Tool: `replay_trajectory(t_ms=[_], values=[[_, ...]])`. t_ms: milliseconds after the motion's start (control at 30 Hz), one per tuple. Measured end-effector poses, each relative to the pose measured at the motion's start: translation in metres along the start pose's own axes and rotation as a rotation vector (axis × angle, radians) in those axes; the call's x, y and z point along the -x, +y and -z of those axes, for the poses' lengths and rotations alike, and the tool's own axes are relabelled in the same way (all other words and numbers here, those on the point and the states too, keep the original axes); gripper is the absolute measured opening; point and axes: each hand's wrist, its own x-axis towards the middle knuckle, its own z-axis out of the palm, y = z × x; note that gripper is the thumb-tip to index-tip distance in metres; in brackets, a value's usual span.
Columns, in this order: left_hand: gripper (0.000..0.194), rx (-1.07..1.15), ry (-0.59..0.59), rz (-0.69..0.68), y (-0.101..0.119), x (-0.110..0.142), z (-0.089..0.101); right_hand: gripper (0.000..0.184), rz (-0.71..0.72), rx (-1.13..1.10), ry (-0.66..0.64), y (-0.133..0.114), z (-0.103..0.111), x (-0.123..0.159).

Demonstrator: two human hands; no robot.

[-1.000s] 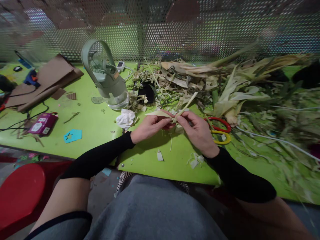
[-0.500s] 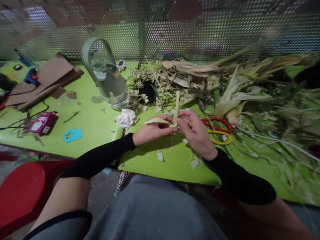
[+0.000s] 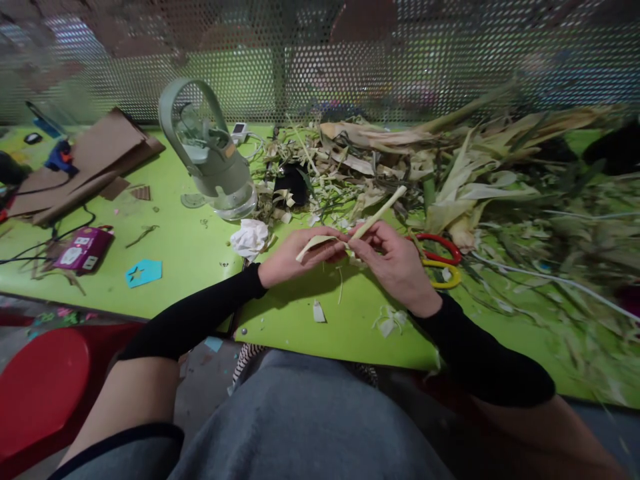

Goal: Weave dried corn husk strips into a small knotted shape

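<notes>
Pale strips of corn husk are pinched between both my hands over the front of the green table. My left hand is closed on a husk strip whose free end points left. In my right hand, closed too, a folded corn husk strip sticks up to the right. The fingertips of both hands meet, hiding where the strips join. A thin fibre hangs below them. Just right of my right hand lie scissors with red and yellow handles, partly hidden behind it.
Corn husks and shreds are heaped at the back and right. A water bottle and crumpled tissue stand left of my hands. Farther left are cardboard, a purple box and blue paper. A perforated metal screen rises behind.
The husk strip in my right hand has tipped from upright to slanting right. My left hand's strip has turned so its free end points lower.
</notes>
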Motion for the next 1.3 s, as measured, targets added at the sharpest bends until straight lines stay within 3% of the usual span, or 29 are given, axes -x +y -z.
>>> replay_trajectory(t_ms=[233,433,633,767,933,1067,1300], values=[[0.061,0.080,0.012,0.032,0.001,0.003,-0.008,0.035,-0.005,-0.004,0.035,0.003,-0.007,0.009],[0.054,0.112,0.123,0.006,0.011,0.009,-0.017,0.036,-0.042,-0.142,0.098,0.002,-0.010,0.010],[0.055,0.151,0.157,0.060,0.009,0.005,-0.016,0.036,-0.032,-0.210,0.131,-0.010,-0.010,0.009],[0.051,0.224,0.130,0.086,0.006,0.002,-0.013,0.035,-0.029,-0.300,0.129,-0.012,-0.010,0.009],[0.050,0.176,0.080,0.006,0.012,0.005,-0.011,0.031,-0.103,-0.420,0.186,-0.007,-0.008,0.004],[0.048,0.149,0.034,-0.042,0.012,0.006,-0.012,0.034,-0.185,-0.410,0.139,-0.004,-0.007,0.003],[0.028,-0.043,0.024,0.025,0.007,0.006,-0.013,0.035,-0.209,-0.335,0.167,-0.003,-0.010,0.005]])
